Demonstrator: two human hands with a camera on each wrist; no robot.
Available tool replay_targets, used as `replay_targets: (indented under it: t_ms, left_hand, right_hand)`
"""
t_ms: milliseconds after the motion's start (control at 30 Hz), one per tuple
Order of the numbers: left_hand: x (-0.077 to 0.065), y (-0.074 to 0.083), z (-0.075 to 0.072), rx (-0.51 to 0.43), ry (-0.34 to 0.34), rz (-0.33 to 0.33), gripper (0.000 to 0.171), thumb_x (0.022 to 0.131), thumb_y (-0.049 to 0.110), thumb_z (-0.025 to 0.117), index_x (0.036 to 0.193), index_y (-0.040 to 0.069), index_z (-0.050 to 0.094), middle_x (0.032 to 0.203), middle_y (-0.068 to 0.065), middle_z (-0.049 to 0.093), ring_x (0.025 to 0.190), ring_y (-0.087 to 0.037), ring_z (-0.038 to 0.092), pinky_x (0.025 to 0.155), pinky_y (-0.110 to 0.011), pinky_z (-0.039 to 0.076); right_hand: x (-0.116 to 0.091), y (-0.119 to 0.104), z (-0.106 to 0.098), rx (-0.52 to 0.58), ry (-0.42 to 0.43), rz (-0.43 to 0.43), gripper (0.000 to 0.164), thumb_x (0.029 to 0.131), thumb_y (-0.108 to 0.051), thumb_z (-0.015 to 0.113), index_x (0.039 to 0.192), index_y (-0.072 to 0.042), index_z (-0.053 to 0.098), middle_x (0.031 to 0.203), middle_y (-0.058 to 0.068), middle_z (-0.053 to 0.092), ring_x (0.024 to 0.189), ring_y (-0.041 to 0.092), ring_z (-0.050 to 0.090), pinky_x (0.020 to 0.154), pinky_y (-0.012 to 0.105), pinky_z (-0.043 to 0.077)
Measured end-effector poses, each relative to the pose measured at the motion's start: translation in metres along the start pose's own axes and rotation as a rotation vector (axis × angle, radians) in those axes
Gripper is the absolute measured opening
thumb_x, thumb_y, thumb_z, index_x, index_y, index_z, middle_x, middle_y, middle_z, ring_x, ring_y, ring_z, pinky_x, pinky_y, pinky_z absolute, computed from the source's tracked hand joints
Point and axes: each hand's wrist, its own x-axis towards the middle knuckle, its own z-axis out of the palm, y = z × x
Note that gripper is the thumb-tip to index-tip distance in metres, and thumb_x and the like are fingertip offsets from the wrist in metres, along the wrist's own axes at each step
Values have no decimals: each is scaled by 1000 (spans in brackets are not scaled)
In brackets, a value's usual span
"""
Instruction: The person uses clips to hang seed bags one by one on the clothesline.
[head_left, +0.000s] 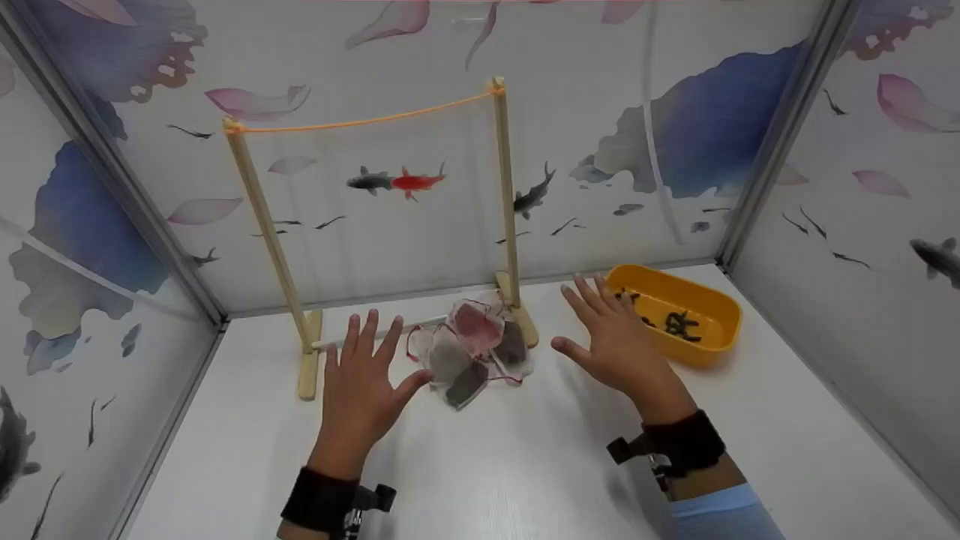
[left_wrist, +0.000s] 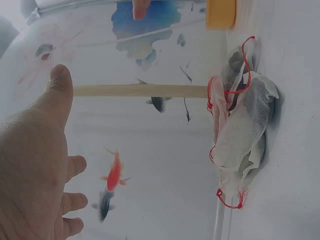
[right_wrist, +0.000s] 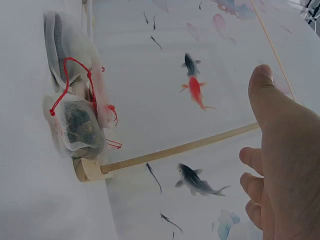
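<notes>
Several small mesh drawstring pouches (head_left: 448, 352) with red cords lie in a pile on the white table; their contents look grey, dark and pink. My left hand (head_left: 365, 386) is held above the table to the left of the pile, fingers spread and holding nothing. To the right of the pile my right hand (head_left: 619, 345) hovers with its fingers spread, also holding nothing, in front of a yellow tray (head_left: 720, 341). Small dark clips (head_left: 681, 325) lie in that tray, too small to make out fully. Both wrist views show the pouches (left_wrist: 245, 125) apart from the hands.
Behind the pouches stands a wooden frame of two posts (head_left: 506, 202) on flat feet, with an orange cord (head_left: 367, 121) tied between the tops. A pale rod joins the posts low down. Walls printed with fish and petals enclose the table (head_left: 495, 480) at the back and sides.
</notes>
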Motion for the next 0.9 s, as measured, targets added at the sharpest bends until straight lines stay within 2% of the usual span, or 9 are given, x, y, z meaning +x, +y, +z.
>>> replay_targets:
  t_ms: [300, 467, 533, 633, 767, 900]
  left_hand:
    - [-1, -4, -1, 9, -11, -11, 105, 98, 86, 62, 179, 24, 38, 189, -16, 27, 177, -43, 20, 135, -79, 24]
    - [-2, -2, 0, 10, -8, -9, 105, 97, 87, 61, 178, 25, 39, 188, -16, 29, 177, -43, 21, 135, -79, 25]
    - [-3, 2, 2, 0, -14, -3, 104, 97, 87, 61, 178, 26, 40, 188, -15, 29, 177, -43, 22, 136, -77, 25]
    - [-4, 11, 8, -33, -41, 18, 103, 97, 88, 59, 177, 26, 43, 189, -13, 30, 177, -42, 22, 137, -76, 25]
    - [-6, 29, 18, -95, -107, 85, 102, 98, 90, 55, 177, 26, 43, 189, -10, 29, 178, -40, 21, 138, -74, 24]
    - [-9, 46, 31, -152, -165, 182, 101, 99, 89, 56, 177, 26, 44, 188, -8, 32, 177, -39, 22, 137, -74, 27]
  right_hand:
    - [4, 2, 4, 34, 10, 1, 105, 104, -88, 45, 183, -25, 20, 193, 7, 10, 180, 41, 6, 141, 71, 4]
    - [7, 16, 2, 67, 13, 38, 99, 108, -84, 41, 183, -20, 25, 192, 11, 15, 178, 44, 12, 141, 73, 8]
    - [8, 29, 0, 81, 24, 57, 91, 113, -76, 43, 181, -16, 31, 190, 15, 25, 177, 46, 19, 140, 74, 13]
    - [7, 53, -3, 126, 17, 111, 74, 119, -57, 52, 174, -8, 42, 182, 23, 40, 170, 50, 34, 137, 74, 23]
    - [5, 94, -7, 164, -72, 216, 61, 121, -37, 56, 170, -2, 47, 173, 30, 48, 160, 55, 45, 132, 74, 34]
    - [13, 133, -11, 183, -197, 325, 59, 121, -29, 48, 170, 3, 44, 169, 34, 51, 145, 51, 57, 127, 70, 42]
